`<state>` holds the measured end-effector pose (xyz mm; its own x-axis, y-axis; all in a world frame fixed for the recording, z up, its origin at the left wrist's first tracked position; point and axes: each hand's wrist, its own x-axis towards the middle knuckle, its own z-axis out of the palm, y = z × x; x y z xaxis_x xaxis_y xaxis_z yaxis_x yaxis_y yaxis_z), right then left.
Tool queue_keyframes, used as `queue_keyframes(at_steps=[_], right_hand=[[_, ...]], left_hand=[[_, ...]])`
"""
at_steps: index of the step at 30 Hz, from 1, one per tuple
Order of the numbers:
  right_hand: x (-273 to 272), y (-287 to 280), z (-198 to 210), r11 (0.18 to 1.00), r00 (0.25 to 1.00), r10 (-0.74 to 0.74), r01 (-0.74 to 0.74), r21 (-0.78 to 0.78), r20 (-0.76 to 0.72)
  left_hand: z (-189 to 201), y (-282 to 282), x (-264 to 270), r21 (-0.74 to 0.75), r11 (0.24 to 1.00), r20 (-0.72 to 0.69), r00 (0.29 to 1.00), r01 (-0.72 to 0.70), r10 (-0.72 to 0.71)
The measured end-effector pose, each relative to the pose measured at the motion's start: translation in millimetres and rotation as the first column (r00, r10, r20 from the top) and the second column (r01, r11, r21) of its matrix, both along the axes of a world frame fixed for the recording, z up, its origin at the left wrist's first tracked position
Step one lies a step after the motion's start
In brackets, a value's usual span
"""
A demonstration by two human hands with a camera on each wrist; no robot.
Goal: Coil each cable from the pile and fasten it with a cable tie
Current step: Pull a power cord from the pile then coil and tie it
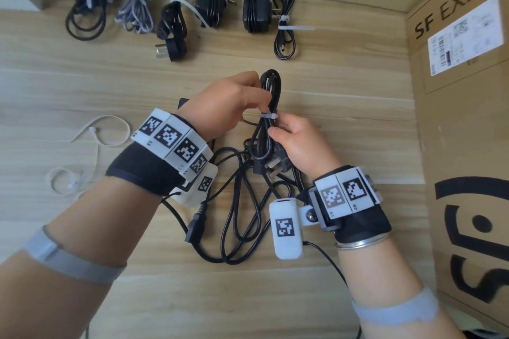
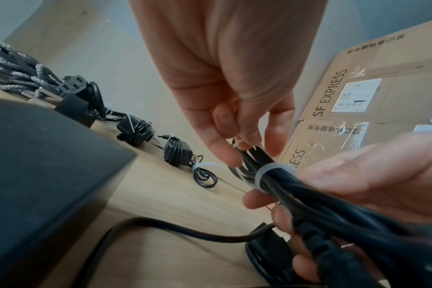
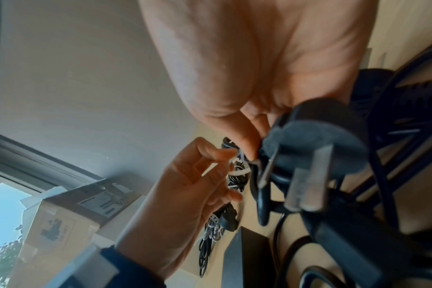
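Note:
A coiled black power cable [image 1: 271, 85] is held upright above the table. A white cable tie [image 1: 268, 116] is looped round its middle and looks snug in the left wrist view [image 2: 271, 171]. My left hand [image 1: 256, 102] pinches the tie's tail beside the coil, thumb against fingertips [image 2: 244, 146]. Just below the tie, my right hand [image 1: 278, 126] grips the bundle, fingers curled round the strands. The cable's three-pin plug [image 1: 268, 165] hangs under that hand and fills the right wrist view [image 3: 308, 155].
A loose pile of black cables [image 1: 239, 217] lies under my hands. Several tied bundles [image 1: 209, 0] line the back of the wooden table [image 1: 82, 77]. Spare cable ties [image 1: 104, 129] lie at the left. A large cardboard box [image 1: 462, 118] stands at the right.

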<state>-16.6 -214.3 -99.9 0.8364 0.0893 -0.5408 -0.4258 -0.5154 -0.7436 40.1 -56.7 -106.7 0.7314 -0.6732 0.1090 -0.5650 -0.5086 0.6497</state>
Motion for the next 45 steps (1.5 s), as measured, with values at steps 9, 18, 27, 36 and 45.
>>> queue_keyframes(at_steps=[9,18,27,36,45], right_hand=[[-1.5,-3.6,-0.6,0.998,0.999,0.019,-0.016,-0.067,0.040],[-1.2,-3.0,3.0,0.993,0.998,0.040,-0.034,-0.116,0.045],[1.5,-1.4,-7.6,0.995,0.993,-0.096,0.096,0.007,0.070],[2.6,-2.3,-9.0,0.997,0.997,-0.074,0.073,0.035,0.029],[3.4,-1.9,-11.8,1.000,0.999,-0.026,0.026,0.010,0.039]], left_hand=[[1.1,-14.2,-3.3,-0.009,0.998,-0.050,0.997,-0.066,0.066],[1.5,-13.6,-1.9,-0.076,0.923,-0.465,0.832,-0.376,0.301],[7.1,-10.0,-3.9,-0.238,0.869,-0.725,0.675,-0.433,0.137],[4.3,-7.7,1.8,-0.120,0.951,-0.401,0.890,-0.286,0.217],[0.7,-7.1,-0.6,-0.098,0.976,-0.157,0.972,-0.194,0.178]])
